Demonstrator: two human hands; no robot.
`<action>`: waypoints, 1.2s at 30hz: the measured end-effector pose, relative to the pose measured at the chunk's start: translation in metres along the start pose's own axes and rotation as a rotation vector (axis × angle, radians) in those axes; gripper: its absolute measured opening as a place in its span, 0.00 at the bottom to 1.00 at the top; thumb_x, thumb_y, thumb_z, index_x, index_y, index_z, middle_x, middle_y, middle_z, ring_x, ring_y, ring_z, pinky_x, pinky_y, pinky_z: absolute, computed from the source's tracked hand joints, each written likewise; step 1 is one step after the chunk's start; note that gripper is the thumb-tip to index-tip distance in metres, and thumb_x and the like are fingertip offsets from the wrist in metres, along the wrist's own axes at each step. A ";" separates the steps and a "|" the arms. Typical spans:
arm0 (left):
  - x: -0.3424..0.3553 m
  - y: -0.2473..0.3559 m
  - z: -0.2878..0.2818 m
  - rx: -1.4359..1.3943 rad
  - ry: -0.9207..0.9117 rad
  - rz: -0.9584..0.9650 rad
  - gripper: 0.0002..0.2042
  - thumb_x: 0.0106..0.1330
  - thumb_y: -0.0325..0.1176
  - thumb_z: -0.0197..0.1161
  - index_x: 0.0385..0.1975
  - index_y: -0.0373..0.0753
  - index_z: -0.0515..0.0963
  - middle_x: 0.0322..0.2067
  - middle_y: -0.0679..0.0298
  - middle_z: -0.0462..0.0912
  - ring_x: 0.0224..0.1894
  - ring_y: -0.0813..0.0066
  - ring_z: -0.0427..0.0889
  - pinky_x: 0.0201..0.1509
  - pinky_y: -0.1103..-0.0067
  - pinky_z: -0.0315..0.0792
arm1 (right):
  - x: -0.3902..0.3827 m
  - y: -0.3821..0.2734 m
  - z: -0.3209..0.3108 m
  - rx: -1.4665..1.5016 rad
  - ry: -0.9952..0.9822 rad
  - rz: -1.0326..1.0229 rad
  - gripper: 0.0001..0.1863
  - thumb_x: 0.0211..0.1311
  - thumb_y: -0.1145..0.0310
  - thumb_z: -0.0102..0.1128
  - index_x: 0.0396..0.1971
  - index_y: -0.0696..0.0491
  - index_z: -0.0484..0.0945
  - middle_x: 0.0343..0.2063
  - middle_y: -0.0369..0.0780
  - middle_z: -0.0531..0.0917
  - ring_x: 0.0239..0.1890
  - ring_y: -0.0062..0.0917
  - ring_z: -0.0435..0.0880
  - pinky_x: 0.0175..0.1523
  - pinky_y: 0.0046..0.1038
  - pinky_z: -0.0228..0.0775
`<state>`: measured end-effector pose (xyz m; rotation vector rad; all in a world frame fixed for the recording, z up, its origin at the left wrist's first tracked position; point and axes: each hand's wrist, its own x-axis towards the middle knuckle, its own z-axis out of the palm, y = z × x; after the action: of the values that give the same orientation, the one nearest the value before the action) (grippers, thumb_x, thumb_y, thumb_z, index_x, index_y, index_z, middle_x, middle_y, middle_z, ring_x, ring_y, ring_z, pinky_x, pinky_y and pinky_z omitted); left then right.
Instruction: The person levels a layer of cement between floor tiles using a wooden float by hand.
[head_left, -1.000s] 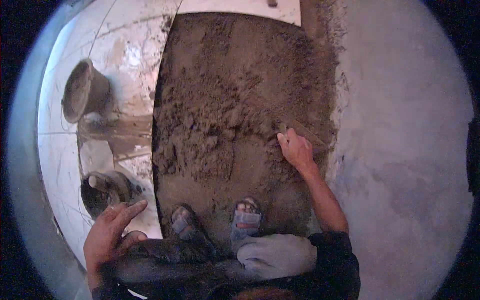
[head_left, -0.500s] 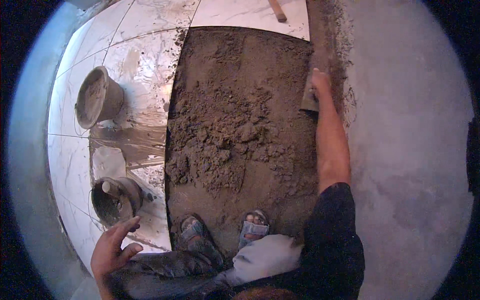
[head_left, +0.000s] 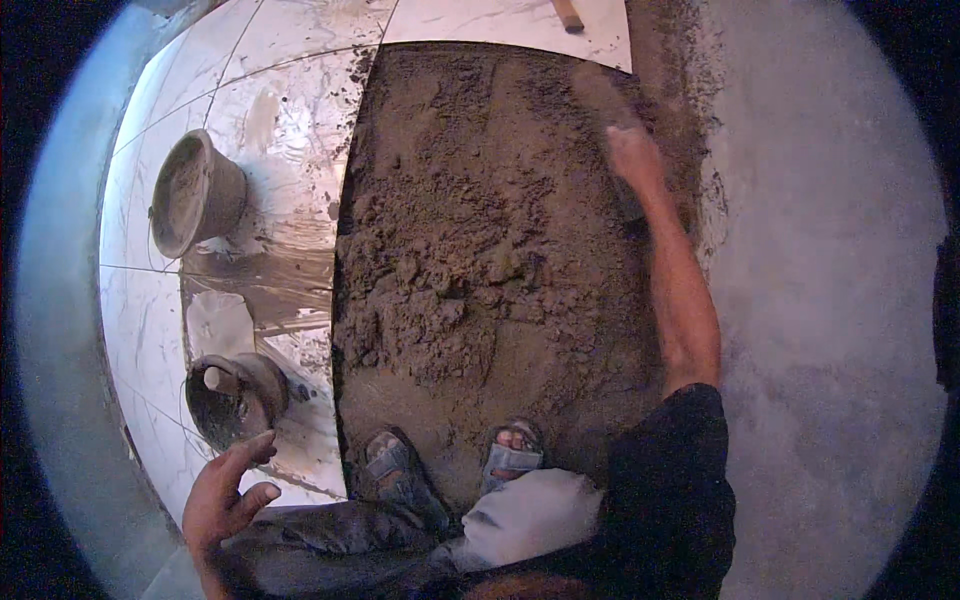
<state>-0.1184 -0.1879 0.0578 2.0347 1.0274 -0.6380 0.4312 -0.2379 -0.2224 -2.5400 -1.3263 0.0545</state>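
My right hand (head_left: 635, 158) is closed on the handle of a plastering trowel (head_left: 628, 203). Its long flat blade is smeared by motion and lies against the dark mortar bed (head_left: 450, 220), near the bed's far right side. Lumps of mortar are heaped across the middle of the bed, while the far part looks smoother. At the lower left, my left hand (head_left: 228, 492) hovers over my leg with fingers and thumb apart, holding nothing. Just beyond it stands a small dirty bucket (head_left: 272, 388) with a light-coloured handle sticking out.
A larger bucket (head_left: 230, 195) holding grey mix stands on the mortar-smeared marble-look tiles (head_left: 290, 120) at left. A wooden handle (head_left: 568, 15) lies on the far tile. Along the right runs a bare grey wall (head_left: 820, 250). My sandalled feet (head_left: 510, 445) are on the near mortar.
My right hand has swung the trowel slightly left, its far end now turned over the mortar bed. My left hand stays nearly where it was.
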 end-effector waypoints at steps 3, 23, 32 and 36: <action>0.016 -0.011 0.005 -0.054 -0.019 0.024 0.30 0.51 0.48 0.59 0.50 0.35 0.63 0.39 0.51 0.74 0.41 0.57 0.75 0.45 0.71 0.67 | -0.003 -0.024 0.013 0.092 -0.144 -0.246 0.23 0.58 0.56 0.39 0.27 0.62 0.74 0.29 0.54 0.75 0.34 0.49 0.74 0.38 0.44 0.64; -0.028 -0.031 0.003 -0.222 0.082 -0.154 0.32 0.50 0.49 0.58 0.50 0.33 0.63 0.38 0.50 0.75 0.41 0.59 0.75 0.45 0.71 0.66 | 0.044 -0.025 0.072 1.269 -0.113 0.746 0.17 0.59 0.54 0.41 0.31 0.54 0.65 0.12 0.33 0.63 0.12 0.21 0.62 0.14 0.24 0.55; -0.032 -0.025 0.007 -0.230 0.055 -0.102 0.33 0.50 0.50 0.58 0.51 0.33 0.62 0.38 0.49 0.74 0.41 0.59 0.75 0.45 0.71 0.66 | 0.095 -0.073 0.049 -0.165 -0.118 -0.324 0.24 0.58 0.52 0.39 0.32 0.59 0.73 0.27 0.50 0.77 0.29 0.42 0.77 0.32 0.39 0.69; -0.033 -0.023 0.006 -0.194 0.076 -0.149 0.32 0.50 0.50 0.58 0.50 0.33 0.62 0.38 0.49 0.74 0.41 0.58 0.75 0.45 0.71 0.66 | 0.124 -0.001 0.037 -0.208 -0.214 -0.295 0.24 0.58 0.50 0.37 0.32 0.56 0.75 0.32 0.51 0.77 0.35 0.46 0.75 0.40 0.40 0.67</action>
<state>-0.1565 -0.1990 0.0680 1.8374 1.2455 -0.5180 0.4965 -0.1282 -0.2461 -2.5288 -1.8671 0.1394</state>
